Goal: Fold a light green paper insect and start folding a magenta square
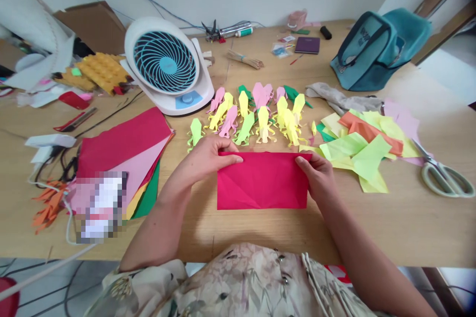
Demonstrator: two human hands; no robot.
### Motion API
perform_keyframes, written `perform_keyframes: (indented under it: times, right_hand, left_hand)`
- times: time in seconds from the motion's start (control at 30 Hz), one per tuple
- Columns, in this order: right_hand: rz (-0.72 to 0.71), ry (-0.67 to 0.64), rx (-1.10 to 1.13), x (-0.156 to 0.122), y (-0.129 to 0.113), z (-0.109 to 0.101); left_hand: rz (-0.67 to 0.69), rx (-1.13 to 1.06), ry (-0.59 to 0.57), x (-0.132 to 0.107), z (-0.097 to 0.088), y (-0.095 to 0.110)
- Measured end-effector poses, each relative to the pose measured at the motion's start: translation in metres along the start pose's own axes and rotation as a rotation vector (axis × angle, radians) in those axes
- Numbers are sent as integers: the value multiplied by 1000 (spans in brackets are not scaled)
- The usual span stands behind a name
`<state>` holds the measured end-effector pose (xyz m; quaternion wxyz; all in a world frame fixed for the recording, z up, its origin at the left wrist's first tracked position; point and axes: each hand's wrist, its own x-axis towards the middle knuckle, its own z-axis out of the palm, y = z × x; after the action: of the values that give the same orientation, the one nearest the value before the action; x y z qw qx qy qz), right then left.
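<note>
A red sheet of paper (262, 183) hangs between my two hands, its long upper edge facing the back of the table. Its shape is a wide rectangle, with faint creases across the surface. My left hand (217, 156) pinches the upper left corner between thumb and fingers. At the upper right corner, my right hand (316, 171) grips the paper the same way, thumb on the near face. Just beyond the sheet stand several folded paper figures (263, 124) with curled legs, in yellow, pink and green.
Left lie stacked coloured sheets (126, 138), a blurred-out phone-like object (102, 208) and a cutter (78, 120). A white fan (167, 64) stands behind. To the right are paper scraps (357, 148), scissors (444, 176), a grey cloth (342, 98) and a teal bag (375, 54).
</note>
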<state>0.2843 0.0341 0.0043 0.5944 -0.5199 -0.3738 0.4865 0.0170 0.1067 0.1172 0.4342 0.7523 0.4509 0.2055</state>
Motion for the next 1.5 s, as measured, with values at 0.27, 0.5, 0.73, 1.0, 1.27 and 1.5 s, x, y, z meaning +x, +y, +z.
perform_keyframes:
  times: [0.27,0.5,0.73,1.0,1.27,1.5]
  right_hand:
    - [91,-11,-22,-7,-2,4]
    - [-92,-19,-516,-22,6,4]
    - [-169,-26,-874,-30,11,4]
    - [-260,-97,-1077,-30,15,5]
    - [-261,-117,-1227,-30,13,8]
    - [-226,-139,-1278,-28,12,10]
  left_hand:
    - [-76,2,-123,3,7,-24]
    - [-129,156,-65,-23,31,-48]
    - [-72,657,25,-28,54,-49]
    - [-94,965,45,-32,78,-46]
    - [-164,1042,61,-29,94,-40]
    - [203,1075,108,-30,102,-58]
